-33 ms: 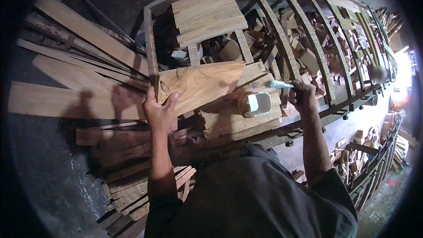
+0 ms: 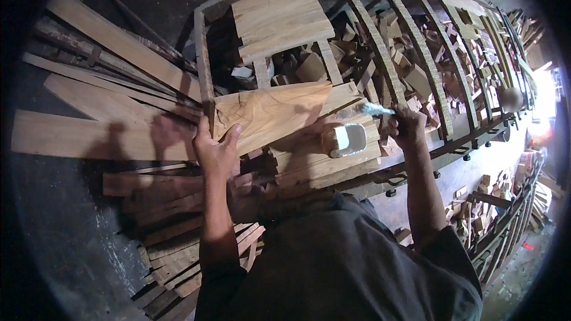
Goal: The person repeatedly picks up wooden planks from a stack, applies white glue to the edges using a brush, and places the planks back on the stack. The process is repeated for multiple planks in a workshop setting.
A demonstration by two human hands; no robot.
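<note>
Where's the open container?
Head view, right of centre: the open container sits on light slats, right of the wide board in the left hand, below and left of the right hand's brush.

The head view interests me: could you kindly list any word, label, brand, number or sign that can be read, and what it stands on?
No readable text shows anywhere.
Broad, tan wooden board held by the left hand: only grain lines visible.
White-rimmed, squarish open container: no lettering discernible.
Small white-and-red object at far right: any markings are too small and blurred to read.
</note>
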